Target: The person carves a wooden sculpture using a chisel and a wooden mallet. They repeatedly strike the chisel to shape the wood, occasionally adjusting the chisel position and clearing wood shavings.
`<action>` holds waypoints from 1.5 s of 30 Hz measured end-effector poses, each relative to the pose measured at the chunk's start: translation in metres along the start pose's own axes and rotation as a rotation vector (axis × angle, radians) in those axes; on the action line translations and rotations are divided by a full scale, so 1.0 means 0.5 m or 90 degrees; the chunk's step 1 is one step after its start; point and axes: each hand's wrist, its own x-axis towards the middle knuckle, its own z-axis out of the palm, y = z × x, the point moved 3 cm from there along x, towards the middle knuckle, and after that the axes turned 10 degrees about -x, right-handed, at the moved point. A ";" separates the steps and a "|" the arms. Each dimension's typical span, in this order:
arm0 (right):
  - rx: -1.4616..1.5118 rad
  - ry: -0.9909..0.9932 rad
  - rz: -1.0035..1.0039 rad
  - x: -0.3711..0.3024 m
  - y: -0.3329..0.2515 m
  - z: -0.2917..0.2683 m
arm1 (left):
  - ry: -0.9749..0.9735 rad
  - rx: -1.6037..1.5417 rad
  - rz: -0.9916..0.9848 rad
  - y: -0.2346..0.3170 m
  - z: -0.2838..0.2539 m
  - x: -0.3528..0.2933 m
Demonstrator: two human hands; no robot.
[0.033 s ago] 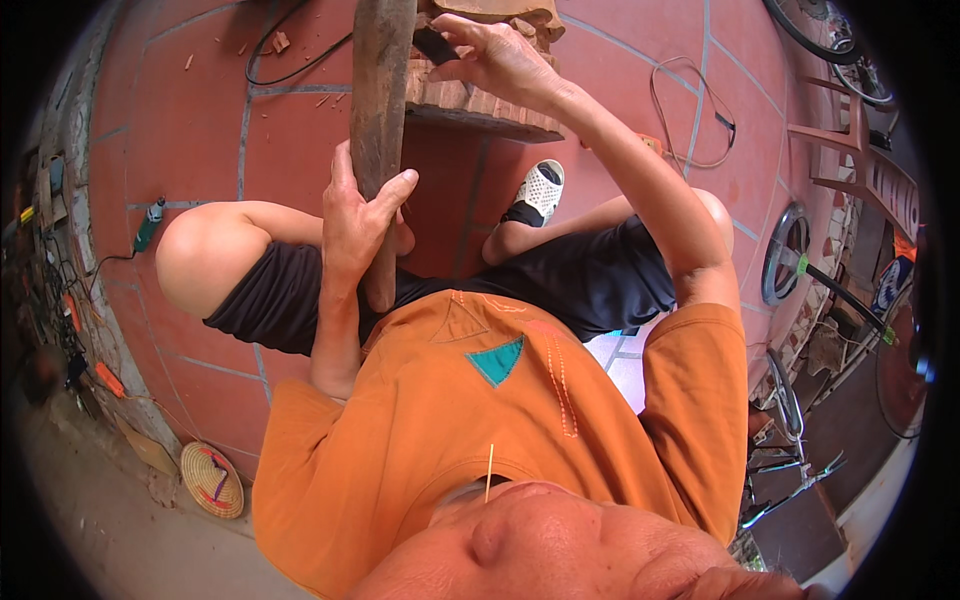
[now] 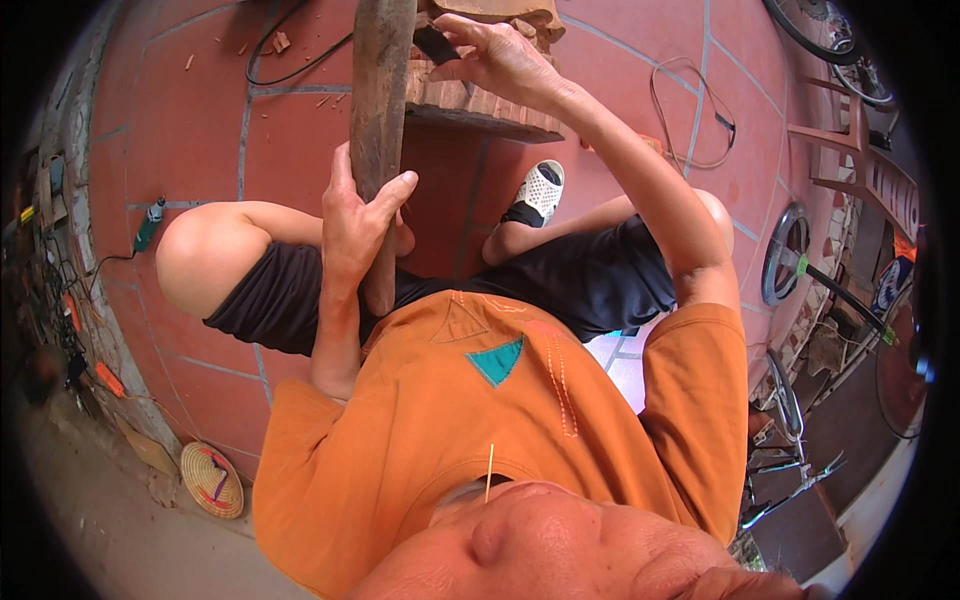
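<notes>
While left hand (image 2: 358, 218) wraps bar (image 2: 379, 100) (likely heavy, stiff; grip near end), half-curled right hand (image 2: 505, 65) pinches dark block (image 2: 434, 45) beside bar.

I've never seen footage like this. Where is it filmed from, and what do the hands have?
There is no robot here, just a person's bare hands. A fisheye camera on the head looks down, so straight edges curve toward the rim. The left hand grips a long wooden piece. The right hand holds a small dark object beside a rough block on the red tiled floor. A green tool lies to the left.
</notes>
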 end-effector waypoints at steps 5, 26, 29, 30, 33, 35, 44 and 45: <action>-0.040 -0.033 -0.034 0.007 -0.007 0.008 | 0.040 -0.226 0.101 0.045 -0.002 -0.019; -0.048 -0.031 -0.060 0.016 0.000 0.012 | 0.044 0.063 0.144 0.055 -0.008 0.023; -0.047 -0.020 -0.076 0.018 0.005 0.019 | -0.048 0.057 0.055 0.040 -0.011 0.027; -0.045 -0.012 -0.082 0.017 0.009 0.020 | -0.068 -0.019 0.024 0.041 -0.009 0.025; -0.022 0.006 -0.059 0.003 0.006 0.009 | -0.041 -0.068 0.018 0.047 -0.010 0.019; -0.010 0.038 -0.047 -0.011 0.016 0.004 | -0.037 -0.088 0.033 0.048 -0.015 0.023; 0.129 0.146 -0.057 -0.043 0.046 0.014 | -0.064 -0.154 0.062 0.045 -0.016 0.010; 0.093 0.118 -0.041 -0.046 0.037 0.020 | -0.065 -0.152 0.056 0.041 -0.018 0.009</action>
